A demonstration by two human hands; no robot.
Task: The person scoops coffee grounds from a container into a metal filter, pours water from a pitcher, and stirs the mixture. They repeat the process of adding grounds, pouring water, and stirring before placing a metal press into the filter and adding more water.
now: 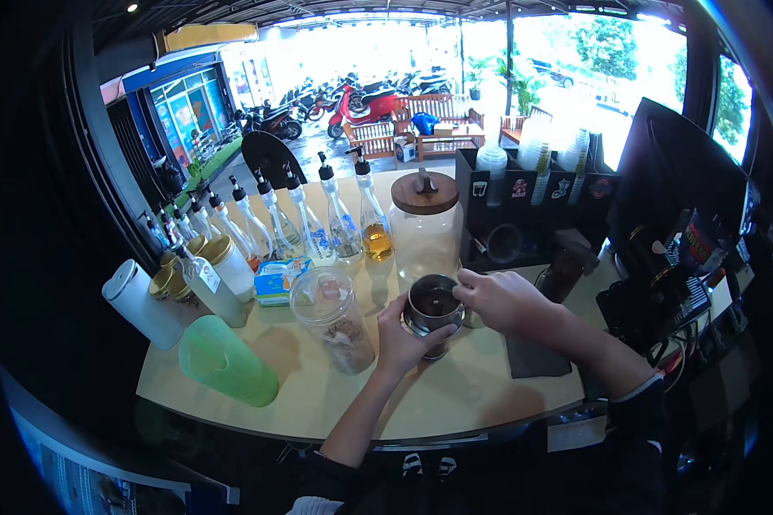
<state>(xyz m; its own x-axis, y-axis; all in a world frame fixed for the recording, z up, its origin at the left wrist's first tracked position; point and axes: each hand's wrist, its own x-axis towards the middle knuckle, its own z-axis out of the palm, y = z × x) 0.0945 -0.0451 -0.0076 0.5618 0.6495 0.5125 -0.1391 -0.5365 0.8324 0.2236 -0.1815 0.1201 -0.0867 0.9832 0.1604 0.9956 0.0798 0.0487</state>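
Cup (435, 300), dark and metallic-looking, held over the counter (498, 408), just in front of the glass jar (425, 240); impossible to tell whether resting there or lifted. Open mouth turned upward, very dark inside with a small pale spot near the middle, contents too dim to name. Left hand (401, 339) wrapped around the left side and front of the cup, thumb across the near wall. Right hand (502, 300) curled at the right rim, fingers bunched narrow; cannot tell whether pinching the rim itself or some small part hidden by the fingers. Close by on the left, a tall clear canister (335, 330) with something brownish and crumpled in its lower part. Behind the cup, that same jar under a wooden lid (425, 194), see-through and pale. Farther left, a row of pump bottles (376, 232): amber liquid low in the rightmost, paler fill in several neighbours. In front of the row, a blue-and-green packet (279, 283); to its left, a slim bottle (202, 283) of pale liquid, beside a gold-lidded jar (232, 266), whitish below the lid. Toward the front left, a translucent green pitcher (228, 360), and past it a white canister (137, 300). Right of the glass jar, a black holder (507, 219) with stacked clear cups (537, 154) and domed lids (491, 159) in separate compartments.
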